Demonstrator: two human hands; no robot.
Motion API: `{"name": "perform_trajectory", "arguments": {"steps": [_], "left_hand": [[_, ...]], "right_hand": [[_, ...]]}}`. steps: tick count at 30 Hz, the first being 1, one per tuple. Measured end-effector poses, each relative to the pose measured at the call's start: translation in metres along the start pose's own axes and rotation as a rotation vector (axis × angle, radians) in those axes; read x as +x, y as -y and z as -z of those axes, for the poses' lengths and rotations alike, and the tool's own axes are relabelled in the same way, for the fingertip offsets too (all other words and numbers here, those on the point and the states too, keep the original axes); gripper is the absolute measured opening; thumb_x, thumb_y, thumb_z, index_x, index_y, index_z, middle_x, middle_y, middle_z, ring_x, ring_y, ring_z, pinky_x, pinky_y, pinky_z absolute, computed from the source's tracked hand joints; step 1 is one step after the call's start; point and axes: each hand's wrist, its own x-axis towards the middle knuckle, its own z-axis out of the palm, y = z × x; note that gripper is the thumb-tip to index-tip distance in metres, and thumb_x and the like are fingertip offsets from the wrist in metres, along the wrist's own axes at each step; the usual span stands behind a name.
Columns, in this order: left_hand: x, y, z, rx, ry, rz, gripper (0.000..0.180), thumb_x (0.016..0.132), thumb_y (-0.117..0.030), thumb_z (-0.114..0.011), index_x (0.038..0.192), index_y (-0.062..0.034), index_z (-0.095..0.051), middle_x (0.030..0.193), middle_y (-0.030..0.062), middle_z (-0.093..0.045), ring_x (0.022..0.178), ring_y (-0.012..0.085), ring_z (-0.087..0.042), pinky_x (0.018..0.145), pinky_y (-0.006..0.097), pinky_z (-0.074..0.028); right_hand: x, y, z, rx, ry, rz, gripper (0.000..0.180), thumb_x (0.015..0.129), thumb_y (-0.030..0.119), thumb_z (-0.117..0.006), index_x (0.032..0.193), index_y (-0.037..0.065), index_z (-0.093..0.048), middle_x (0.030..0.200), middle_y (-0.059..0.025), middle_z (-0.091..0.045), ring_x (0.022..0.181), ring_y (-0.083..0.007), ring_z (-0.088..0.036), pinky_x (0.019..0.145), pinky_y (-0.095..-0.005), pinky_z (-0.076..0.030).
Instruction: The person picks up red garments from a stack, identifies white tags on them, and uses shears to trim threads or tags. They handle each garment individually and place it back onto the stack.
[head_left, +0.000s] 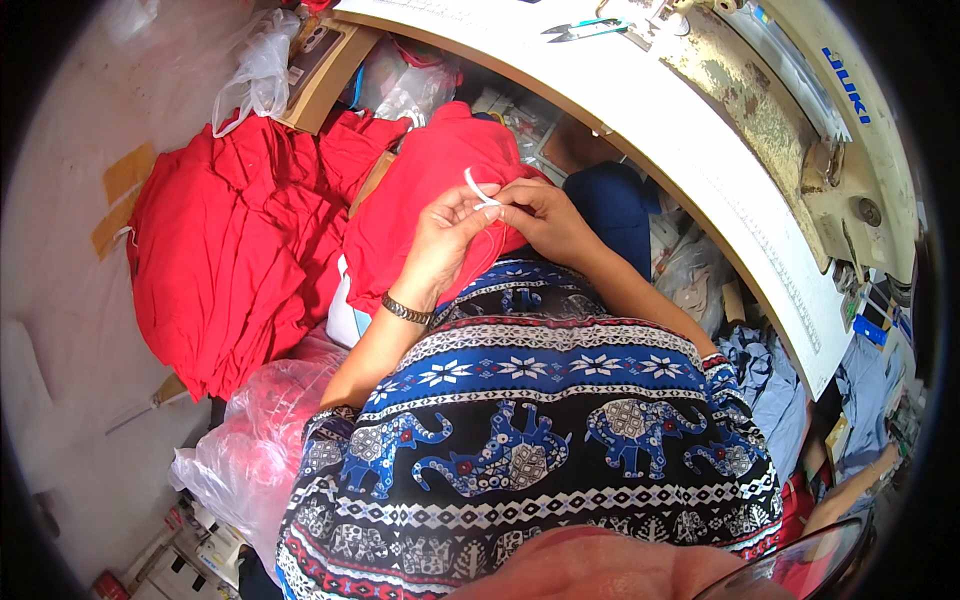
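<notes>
Upper centre of the frame: a white strip [473,185] over red cloth [455,150]. Left hand [438,238] and right hand [545,215]: fingers pinching the strip. Advisable: grip close to the bend, tension light, no twisting.

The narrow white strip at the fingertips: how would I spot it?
Find the smooth bright-red cloth beside the curved white tabletop. Over it, the bare left hand and bare right hand pinch the narrow white strip. Slim, pale and curved, it stands out from the broad red cloth.
</notes>
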Motion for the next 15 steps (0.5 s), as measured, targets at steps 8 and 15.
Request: {"name": "perform_trajectory", "arguments": {"steps": [8, 15], "left_hand": [[0.003, 0.006, 0.011, 0.073, -0.056, -0.041, 0.01, 0.092, -0.004, -0.06, 0.098, 0.0009, -0.066, 0.09, 0.0054, -0.067, 0.083, 0.0105, -0.061, 0.077, 0.023, -0.048], [0.007, -0.012, -0.004, 0.221, -0.19, -0.032, 0.01, 0.091, -0.005, -0.062, 0.097, 0.0001, -0.066, 0.094, 0.0059, -0.067, 0.087, 0.0114, -0.06, 0.081, 0.025, -0.047]], "right_hand": [[0.0, 0.007, -0.004, 0.165, 0.0, -0.142, 0.016, 0.089, 0.014, -0.062, 0.093, -0.001, -0.068, 0.086, -0.0086, -0.066, 0.08, -0.0126, -0.062, 0.072, -0.0285, -0.048], [-0.001, 0.007, -0.006, 0.103, -0.031, -0.14, 0.016, 0.091, 0.012, -0.063, 0.1, 0.0, -0.068, 0.09, -0.004, -0.068, 0.082, -0.0089, -0.061, 0.074, -0.0246, -0.048]]}}
